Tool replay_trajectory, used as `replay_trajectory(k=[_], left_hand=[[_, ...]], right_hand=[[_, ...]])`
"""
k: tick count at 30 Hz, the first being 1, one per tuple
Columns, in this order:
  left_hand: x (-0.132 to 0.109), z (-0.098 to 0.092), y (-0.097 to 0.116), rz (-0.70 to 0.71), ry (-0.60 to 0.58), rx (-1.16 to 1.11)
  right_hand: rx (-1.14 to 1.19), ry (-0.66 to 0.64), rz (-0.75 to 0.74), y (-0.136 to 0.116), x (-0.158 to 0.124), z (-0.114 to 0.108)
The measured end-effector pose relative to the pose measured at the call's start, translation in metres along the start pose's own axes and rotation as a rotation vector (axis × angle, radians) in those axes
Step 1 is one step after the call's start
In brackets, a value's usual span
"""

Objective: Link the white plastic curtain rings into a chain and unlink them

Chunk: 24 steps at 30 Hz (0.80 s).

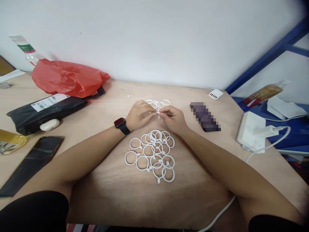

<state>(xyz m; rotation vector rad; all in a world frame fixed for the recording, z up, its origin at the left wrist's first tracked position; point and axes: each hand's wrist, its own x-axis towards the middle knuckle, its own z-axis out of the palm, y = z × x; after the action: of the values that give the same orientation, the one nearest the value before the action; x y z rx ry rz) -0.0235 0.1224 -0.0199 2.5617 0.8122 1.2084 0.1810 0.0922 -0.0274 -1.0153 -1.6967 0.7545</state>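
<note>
white, plastic-looking rings (154, 157) lay overlapping on the desk (103, 193) between the forearms, a smaller group (154, 102) just beyond the hands. the left hand (142, 114) and right hand (174, 118) met, thumbs and fingers nearly closed on one mostly hidden ring piece (158, 111). a loose pinch could have dropped it among its lookalikes; a dragging wrist might have scattered the cluster. room stretched toward the near edge; a blurred dark object (205, 117) narrowed the right side.

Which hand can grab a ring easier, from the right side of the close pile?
Probably the right hand: it is just beyond those white rings, on their side. The left hand would have to reach across. Both hands seem to be pinching a white piece, though.
</note>
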Motion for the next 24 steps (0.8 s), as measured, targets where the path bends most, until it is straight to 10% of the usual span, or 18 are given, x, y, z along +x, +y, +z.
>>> replay_trajectory(k=[9, 18, 24], left_hand=[[-0.006, 0.007, -0.016, -0.464, -0.14, 0.375], [-0.009, 0.005, -0.019, -0.517, -0.149, 0.339], [-0.007, 0.004, -0.016, -0.419, 0.059, 0.017]], right_hand=[[-0.176, -0.102, -0.221, -0.005, -0.008, -0.012], [-0.168, 0.037, -0.041, 0.007, -0.001, -0.009], [-0.19, 0.013, -0.052, 0.004, -0.003, -0.005]])
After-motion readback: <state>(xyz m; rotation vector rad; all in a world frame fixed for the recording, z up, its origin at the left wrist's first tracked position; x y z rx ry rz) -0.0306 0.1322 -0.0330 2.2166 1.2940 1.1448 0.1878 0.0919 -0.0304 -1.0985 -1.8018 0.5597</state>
